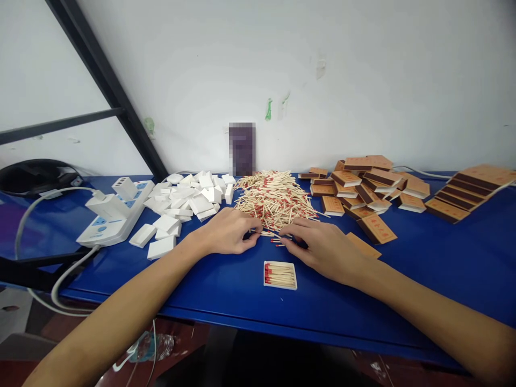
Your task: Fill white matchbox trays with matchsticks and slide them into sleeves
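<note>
A big heap of red-headed matches point(276, 199) lies against the wall side of the table. At its front edge my left hand point(231, 230) has thumb and index finger curled together on a few matches. Opposite it, my right hand point(322, 247) pinches at matches too, its thumb and fingertips close together; some match ends are hidden under the fingers. A few loose matches point(276, 240) lie between the two hands. Nearer to me sits a small white matchbox tray point(295, 277), with matches laid side by side in it, red heads to the left.
White matchbox trays point(193, 201) are piled left of the matches. Orange matchbox sleeves point(377, 228) are heaped at the right, with a row of them point(463, 193) farther right. A white power strip point(121, 217) with plugs and cables stands left, near a black metal frame point(105, 75).
</note>
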The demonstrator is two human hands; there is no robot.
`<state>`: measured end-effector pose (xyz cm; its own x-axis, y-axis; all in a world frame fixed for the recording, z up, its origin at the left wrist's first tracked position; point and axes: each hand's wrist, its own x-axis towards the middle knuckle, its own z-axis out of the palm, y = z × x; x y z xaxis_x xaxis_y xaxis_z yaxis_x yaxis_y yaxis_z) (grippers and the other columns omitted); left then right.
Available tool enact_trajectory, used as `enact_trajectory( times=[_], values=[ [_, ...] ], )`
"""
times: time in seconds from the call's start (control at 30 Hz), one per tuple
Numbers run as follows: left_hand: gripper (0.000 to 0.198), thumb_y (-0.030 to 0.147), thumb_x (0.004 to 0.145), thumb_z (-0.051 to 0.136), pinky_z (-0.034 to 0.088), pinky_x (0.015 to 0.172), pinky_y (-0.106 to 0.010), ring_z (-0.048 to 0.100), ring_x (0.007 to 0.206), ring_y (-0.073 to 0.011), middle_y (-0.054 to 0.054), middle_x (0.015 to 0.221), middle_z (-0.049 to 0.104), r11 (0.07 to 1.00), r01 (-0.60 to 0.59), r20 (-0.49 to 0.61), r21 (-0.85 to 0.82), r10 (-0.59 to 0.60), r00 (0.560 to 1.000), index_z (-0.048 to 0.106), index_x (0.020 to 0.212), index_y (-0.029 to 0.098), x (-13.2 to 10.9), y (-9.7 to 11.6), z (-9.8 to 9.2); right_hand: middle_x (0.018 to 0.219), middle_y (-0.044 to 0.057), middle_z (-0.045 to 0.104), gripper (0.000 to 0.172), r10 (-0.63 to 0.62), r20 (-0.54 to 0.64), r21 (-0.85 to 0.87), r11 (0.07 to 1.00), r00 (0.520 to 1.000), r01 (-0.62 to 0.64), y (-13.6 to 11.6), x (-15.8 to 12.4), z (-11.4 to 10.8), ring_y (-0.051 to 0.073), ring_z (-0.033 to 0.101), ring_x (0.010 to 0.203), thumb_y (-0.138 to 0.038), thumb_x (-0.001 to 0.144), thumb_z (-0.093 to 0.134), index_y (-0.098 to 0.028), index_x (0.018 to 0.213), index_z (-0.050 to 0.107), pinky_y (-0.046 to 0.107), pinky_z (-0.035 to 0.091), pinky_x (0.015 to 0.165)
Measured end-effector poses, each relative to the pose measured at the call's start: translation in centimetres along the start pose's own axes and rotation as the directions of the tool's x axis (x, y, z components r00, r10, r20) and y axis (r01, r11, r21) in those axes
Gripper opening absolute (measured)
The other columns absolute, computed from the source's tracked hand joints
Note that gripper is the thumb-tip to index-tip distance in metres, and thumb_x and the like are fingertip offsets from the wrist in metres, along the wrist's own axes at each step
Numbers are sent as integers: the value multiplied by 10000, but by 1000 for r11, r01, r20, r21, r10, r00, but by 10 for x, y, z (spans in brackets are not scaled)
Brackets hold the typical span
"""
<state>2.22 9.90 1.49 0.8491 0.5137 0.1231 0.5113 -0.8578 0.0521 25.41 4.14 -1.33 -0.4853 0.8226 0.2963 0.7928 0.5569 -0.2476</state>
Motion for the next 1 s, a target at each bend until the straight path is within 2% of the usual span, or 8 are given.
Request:
enact_trajectory(
  times=[0.23,0.43,0.63,0.8,1.0],
  values=[
    [107,187,802,529,355,574,-250,563,586,-124,21,675,657,998,49,9,-45,-49,999,635,788,192,1,2,0,769,12,624,180,23,18,23,999,1000,-24,2,3,1,148,540,669,-215,937,482,-200,795,592,276,345,607],
    [100,175,796,519,354,567,-242,541,567,-108,30,667,640,997,53,12,-55,-52,999,615,770,186,2,3,-1,720,-3,587,185,31,41,-3,1000,999,-31,2,2,-4,135,481,605,-207,921,473,-207,743,521,273,299,566],
    [95,184,818,525,342,571,-248,535,577,-116,32,661,630,995,65,26,-72,-63,998,618,799,189,1,1,1,721,1,609,176,68,110,-70,996,992,-60,-1,0,-15,142,521,608,-244,946,454,-206,808,555,276,291,561],
    [105,192,846,523,336,583,-250,536,594,-122,27,673,632,998,42,14,-54,-41,999,627,835,193,1,-1,3,723,8,643,171,103,122,-93,991,987,-92,-7,-2,-15,167,572,632,-274,943,467,-227,956,631,276,269,540],
    [106,190,852,515,333,570,-244,536,580,-117,29,674,635,997,47,12,-53,-46,999,620,841,187,1,-1,1,701,-2,647,185,57,104,-65,997,993,-50,-3,-1,-12,162,568,619,-304,953,472,-241,895,636,281,251,529]
  ],
)
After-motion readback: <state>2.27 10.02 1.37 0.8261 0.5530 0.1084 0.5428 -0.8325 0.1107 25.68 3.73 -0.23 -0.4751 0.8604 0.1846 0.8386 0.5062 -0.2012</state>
